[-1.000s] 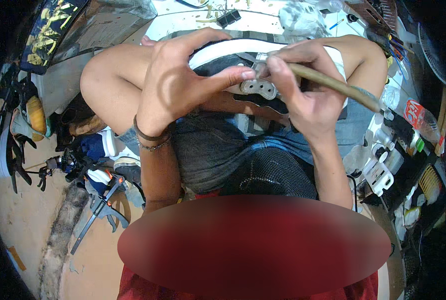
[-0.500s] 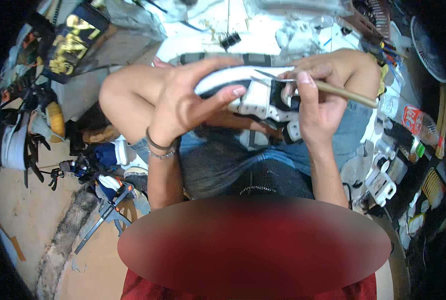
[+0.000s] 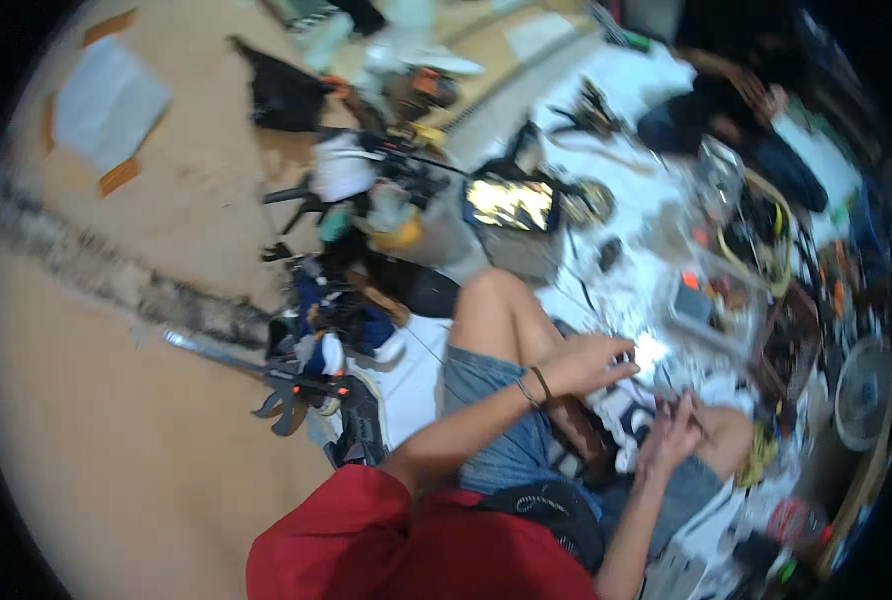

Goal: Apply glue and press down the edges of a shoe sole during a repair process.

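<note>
The person sits on the floor (image 3: 96, 420) with one white shoe (image 3: 626, 415) on the lap, near the right knee. The left hand (image 3: 591, 362) lies over the far side of the shoe and grips it, fingers curled on its upper. The right hand (image 3: 671, 435) is closed around a thin stick tool (image 3: 694, 418), touching the shoe at its near right side. The picture is blurred here, so I cannot tell which part of the shoe the tip meets.

My judgement: the work on the shoe is in the middle. The shoe is held firm and the tool is at it, but nothing shows that this shoe is finished, and it is not put aside.

Count: one shoe in the hands, one tool, two hands at work. One dark shoe (image 3: 361, 425) lies on the floor to the left of the person, beside a clamp (image 3: 281, 385). Far right, another person (image 3: 736, 110) sits among many small things, too blurred to count
</note>
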`<state>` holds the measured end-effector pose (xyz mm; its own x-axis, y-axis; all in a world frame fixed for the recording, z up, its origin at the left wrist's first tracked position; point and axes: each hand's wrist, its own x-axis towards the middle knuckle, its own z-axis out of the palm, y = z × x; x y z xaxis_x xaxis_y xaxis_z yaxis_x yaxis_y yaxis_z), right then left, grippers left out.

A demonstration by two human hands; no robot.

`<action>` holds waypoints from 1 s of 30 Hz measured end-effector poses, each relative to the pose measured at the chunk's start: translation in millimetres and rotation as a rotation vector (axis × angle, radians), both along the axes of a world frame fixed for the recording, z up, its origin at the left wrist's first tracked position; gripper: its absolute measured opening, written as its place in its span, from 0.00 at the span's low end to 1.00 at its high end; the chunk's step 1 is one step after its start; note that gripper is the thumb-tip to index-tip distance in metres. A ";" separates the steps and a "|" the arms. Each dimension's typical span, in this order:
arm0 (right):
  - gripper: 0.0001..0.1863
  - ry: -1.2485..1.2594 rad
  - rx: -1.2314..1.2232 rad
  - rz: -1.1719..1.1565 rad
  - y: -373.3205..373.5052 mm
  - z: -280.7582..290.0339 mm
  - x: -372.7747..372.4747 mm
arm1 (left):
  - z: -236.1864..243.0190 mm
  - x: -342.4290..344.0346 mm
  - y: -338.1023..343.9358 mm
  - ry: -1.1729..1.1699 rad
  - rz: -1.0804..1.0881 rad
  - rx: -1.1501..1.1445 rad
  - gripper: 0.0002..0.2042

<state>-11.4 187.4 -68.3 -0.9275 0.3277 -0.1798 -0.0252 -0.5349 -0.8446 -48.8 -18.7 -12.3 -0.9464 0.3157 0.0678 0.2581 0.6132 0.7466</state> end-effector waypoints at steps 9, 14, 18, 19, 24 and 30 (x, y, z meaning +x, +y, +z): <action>0.12 0.126 0.054 0.173 8.2 -1.1 11.3 | 11.5 23.2 1.4 -0.084 0.232 0.377 0.17; 0.12 0.317 0.521 0.312 -5.1 27.6 15.2 | 13.6 22.2 -4.6 0.092 0.076 0.347 0.15; 0.09 0.476 0.730 0.354 -14.5 36.3 0.1 | 13.2 20.3 -16.7 0.076 -0.001 0.513 0.12; 0.08 0.505 0.810 0.377 -12.7 41.6 -5.7 | 18.8 19.7 -19.6 0.048 0.008 0.494 0.12; 0.06 0.521 0.743 0.327 -17.2 80.3 -29.8 | 34.5 -7.6 -21.2 0.146 -0.088 0.550 0.10; 0.06 0.634 0.986 0.206 -5.5 112.2 -74.2 | 61.8 -70.3 -6.9 0.265 -0.189 0.486 0.12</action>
